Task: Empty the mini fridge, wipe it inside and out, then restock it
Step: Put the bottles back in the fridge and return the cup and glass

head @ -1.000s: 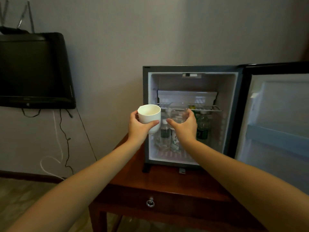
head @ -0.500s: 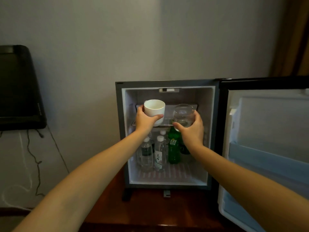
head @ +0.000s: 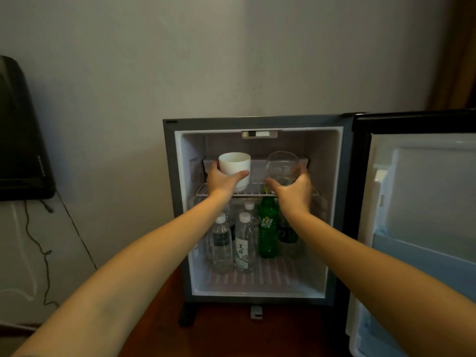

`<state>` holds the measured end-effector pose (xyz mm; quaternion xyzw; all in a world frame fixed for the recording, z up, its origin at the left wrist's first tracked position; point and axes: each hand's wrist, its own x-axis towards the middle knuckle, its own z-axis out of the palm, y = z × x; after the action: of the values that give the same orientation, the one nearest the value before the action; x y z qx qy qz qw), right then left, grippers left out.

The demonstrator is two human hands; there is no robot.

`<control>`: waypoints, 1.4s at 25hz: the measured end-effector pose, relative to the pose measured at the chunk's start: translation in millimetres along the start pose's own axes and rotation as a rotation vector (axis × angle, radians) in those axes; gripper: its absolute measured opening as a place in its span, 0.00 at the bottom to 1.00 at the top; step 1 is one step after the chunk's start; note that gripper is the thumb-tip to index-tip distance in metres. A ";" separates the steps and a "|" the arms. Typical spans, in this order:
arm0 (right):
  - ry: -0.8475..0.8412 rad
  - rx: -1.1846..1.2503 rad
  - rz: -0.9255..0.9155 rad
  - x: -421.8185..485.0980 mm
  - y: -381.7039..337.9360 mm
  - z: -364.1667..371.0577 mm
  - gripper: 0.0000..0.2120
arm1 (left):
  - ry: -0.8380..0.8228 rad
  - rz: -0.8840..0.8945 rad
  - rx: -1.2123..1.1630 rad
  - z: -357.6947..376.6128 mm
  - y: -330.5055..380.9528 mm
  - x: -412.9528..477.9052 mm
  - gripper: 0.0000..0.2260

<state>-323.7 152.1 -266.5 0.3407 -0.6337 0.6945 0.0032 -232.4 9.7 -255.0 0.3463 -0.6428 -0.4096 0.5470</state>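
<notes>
Deeper than before, the white cup (head: 235, 166) and clear glass (head: 282, 167) are by the wire shelf (head: 253, 193) in the fridge (head: 170, 202). Left grip (head: 221, 181) curls round the cup, right grip (head: 295, 193) round the glass. Water bottles (head: 243, 243) and a green bottle (head: 268, 229) stand below.

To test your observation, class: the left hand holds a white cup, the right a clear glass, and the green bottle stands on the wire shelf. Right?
No. The head view shows the green bottle below the wire shelf, on the fridge floor. The white cup and clear glass are held as stated.
</notes>
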 end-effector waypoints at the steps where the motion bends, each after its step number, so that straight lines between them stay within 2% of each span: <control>1: -0.001 -0.010 0.004 3.3 0.0 3.4 0.42 | -0.003 0.008 0.000 0.6 -1.2 1.1 0.36; 5: -0.002 -0.030 0.033 18.4 1.5 16.4 0.32 | -0.025 0.039 -0.045 1.8 -7.0 5.1 0.34; 8: -0.002 -0.077 0.071 30.8 2.1 22.8 0.30 | -0.040 0.051 -0.079 2.7 -12.0 11.5 0.32; 14: -0.002 -0.211 0.019 47.6 16.6 33.3 0.32 | -0.060 0.091 -0.078 6.2 -21.7 17.5 0.34; 22: -0.012 -0.243 -0.015 53.6 25.3 43.3 0.39 | -0.047 0.105 -0.046 9.2 -26.9 18.7 0.35; 27: -0.016 -0.246 -0.015 59.4 29.5 45.7 0.35 | -0.072 0.127 -0.017 5.4 -26.5 13.6 0.38; 32: -0.076 -0.303 0.041 56.4 24.3 41.4 0.44 | -0.121 0.140 0.105 -9.4 -22.0 -8.5 0.43; 35: -0.113 -0.315 0.067 37.3 13.7 26.7 0.42 | -0.107 0.230 0.222 -28.5 -13.1 -34.4 0.39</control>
<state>-345.8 109.9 -261.7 0.3529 -0.7451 0.5660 -0.0021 -198.7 30.7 -279.4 0.3065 -0.7477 -0.2885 0.5136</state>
